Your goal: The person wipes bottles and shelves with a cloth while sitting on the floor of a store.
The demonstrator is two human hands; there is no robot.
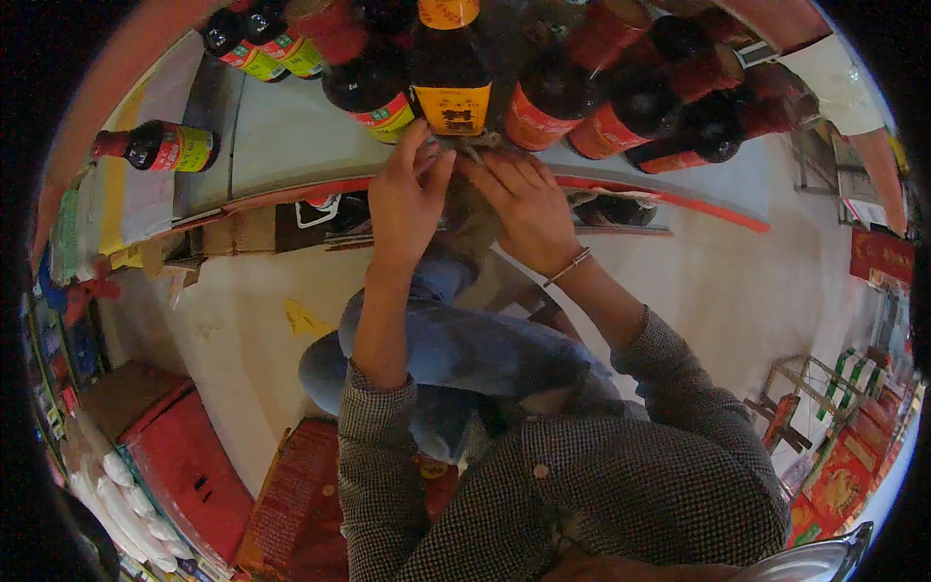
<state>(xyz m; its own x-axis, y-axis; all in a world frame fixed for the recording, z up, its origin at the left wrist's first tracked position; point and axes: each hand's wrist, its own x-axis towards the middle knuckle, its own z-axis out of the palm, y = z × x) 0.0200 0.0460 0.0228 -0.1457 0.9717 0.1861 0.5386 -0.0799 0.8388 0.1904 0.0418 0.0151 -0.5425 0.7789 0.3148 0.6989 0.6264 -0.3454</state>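
My left hand [409, 190] is at the front edge of a pale shelf [291, 138]. Its bent fingers are beside a dark bottle with a yellow-green label [382, 120]; whether they grip anything is unclear. My right hand [527, 200] lies with curved fingers over a bunched greyish cloth [481, 144] on the same edge. Directly behind the cloth stands a dark bottle with an orange-yellow label [452, 105]. Brownish, blurred material hangs between my wrists, perhaps more of the cloth. To the right stand several dark bottles with red labels [542, 116].
A sauce bottle [171, 145] stands apart at the shelf's left. Red trim [698, 211] runs along the shelf front. Beside my legs is a red carton [302, 502]; another red box [188, 465] stands farther left. A metal-framed rack [807, 385] is at right.
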